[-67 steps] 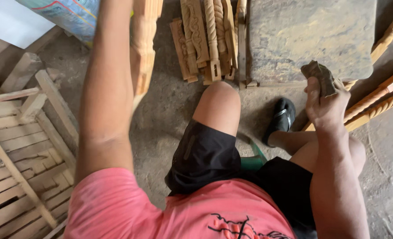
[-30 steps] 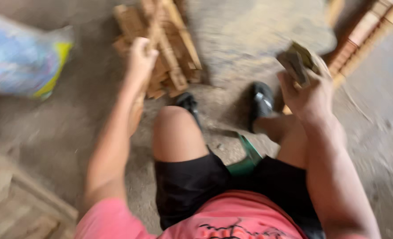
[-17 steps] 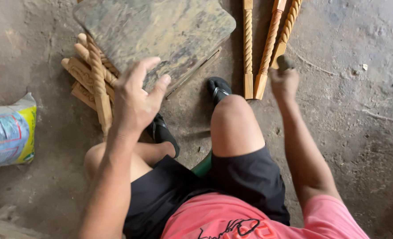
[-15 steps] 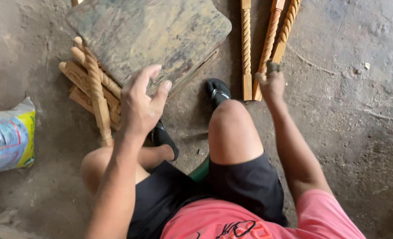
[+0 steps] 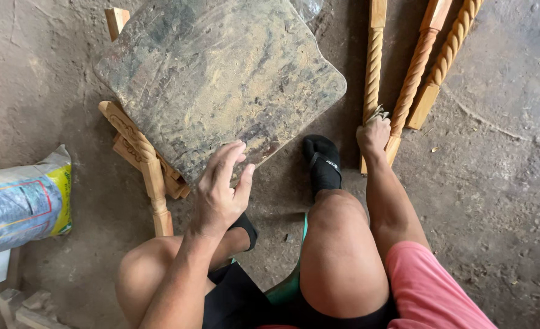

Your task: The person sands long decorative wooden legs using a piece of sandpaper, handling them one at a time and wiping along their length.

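Hovering over the near edge of the worn, dusty board point(image 5: 221, 85), left hand point(image 5: 221, 189), fingers spread apart and holding nothing. Right hand point(image 5: 373, 131) down at the floor point(image 5: 495, 183), fingers clamped on a crumpled greyish scrap point(image 5: 376, 114), pressed against the twisted wooden spindle point(image 5: 373, 67). Two more twisted spindles point(image 5: 431, 61) just beside. Carved wooden leg point(image 5: 145, 164) sticking out from under the board. Printed sack point(image 5: 20, 201) well apart at left.
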